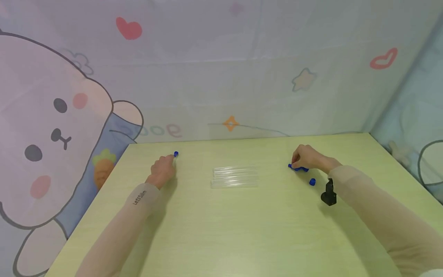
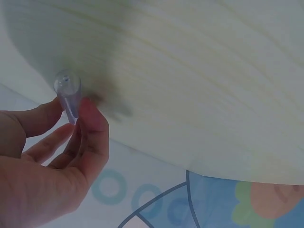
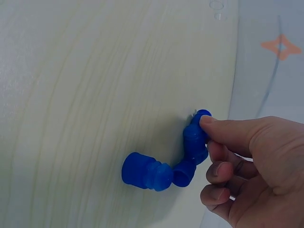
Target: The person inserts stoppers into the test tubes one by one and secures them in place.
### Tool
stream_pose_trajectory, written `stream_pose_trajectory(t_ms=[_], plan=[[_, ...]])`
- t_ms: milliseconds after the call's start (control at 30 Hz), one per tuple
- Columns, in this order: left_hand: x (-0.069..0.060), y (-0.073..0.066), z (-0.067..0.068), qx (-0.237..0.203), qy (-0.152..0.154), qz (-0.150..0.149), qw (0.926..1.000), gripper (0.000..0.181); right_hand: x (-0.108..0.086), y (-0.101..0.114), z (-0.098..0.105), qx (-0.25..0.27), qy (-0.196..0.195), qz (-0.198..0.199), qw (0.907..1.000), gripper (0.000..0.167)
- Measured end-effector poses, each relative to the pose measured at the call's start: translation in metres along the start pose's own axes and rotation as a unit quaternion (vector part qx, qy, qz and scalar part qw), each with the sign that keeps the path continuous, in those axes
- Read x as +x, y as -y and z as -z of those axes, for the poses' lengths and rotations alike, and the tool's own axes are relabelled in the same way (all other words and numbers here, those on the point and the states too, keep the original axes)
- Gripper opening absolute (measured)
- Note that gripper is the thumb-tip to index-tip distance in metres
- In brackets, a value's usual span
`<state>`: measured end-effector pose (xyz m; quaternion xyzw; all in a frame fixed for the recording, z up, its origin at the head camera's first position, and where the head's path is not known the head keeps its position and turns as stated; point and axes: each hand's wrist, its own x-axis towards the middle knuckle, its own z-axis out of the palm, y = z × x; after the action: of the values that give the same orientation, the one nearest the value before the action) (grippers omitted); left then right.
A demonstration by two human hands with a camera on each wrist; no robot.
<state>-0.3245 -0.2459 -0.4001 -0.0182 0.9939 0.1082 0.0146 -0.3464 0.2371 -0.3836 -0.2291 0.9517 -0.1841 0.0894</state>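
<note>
In the head view, my left hand [image 1: 163, 170] pinches a clear test tube at the left of the table. A blue cap [image 1: 176, 153] sits at the tube's far end. The left wrist view shows the rounded bottom of this test tube [image 2: 68, 90] between thumb and fingers. On the right, my right hand [image 1: 308, 157] is over a cluster of blue caps, thumb and forefinger pinching one cap [image 3: 203, 114]. Other blue caps [image 3: 194, 142] lie close under the fingers, and one ribbed cap [image 3: 142, 171] lies nearer the wrist camera.
Several clear test tubes [image 1: 235, 177] lie side by side mid-table. A lone blue cap [image 1: 312, 182] rests below the right hand. A black camera mount [image 1: 329, 194] hangs at the right sleeve. A printed cloth [image 1: 263, 84] stands behind the pale wooden table [image 1: 221, 231].
</note>
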Motion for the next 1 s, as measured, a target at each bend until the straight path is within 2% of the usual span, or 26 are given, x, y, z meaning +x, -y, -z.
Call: stream_pose_trajectory(t_ms=[133, 300, 533, 733, 1000], plan=[[0.0, 0.0, 0.0, 0.004, 0.001, -0.005, 1.0, 0.034, 0.0, -0.005, -0.003, 0.017, -0.004, 0.003, 0.9998, 0.01], [0.001, 0.002, -0.001, 0.007, 0.0, -0.008, 0.9999, 0.038, 0.004, -0.012, -0.006, 0.028, -0.016, 0.038, 0.9987, 0.009], [0.0, 0.0, -0.002, 0.014, -0.004, -0.009, 0.9999, 0.044, 0.001, 0.007, -0.002, 0.006, -0.008, 0.001, 0.9999, 0.008], [0.0, -0.016, -0.002, 0.033, -0.044, -0.038, 0.9978, 0.041, 0.002, 0.008, -0.003, -0.019, -0.006, 0.001, 0.9998, 0.007], [0.002, -0.042, 0.0, 0.045, -0.05, -0.054, 0.9963, 0.042, 0.005, 0.004, -0.004, -0.018, -0.003, 0.002, 0.9998, 0.007]])
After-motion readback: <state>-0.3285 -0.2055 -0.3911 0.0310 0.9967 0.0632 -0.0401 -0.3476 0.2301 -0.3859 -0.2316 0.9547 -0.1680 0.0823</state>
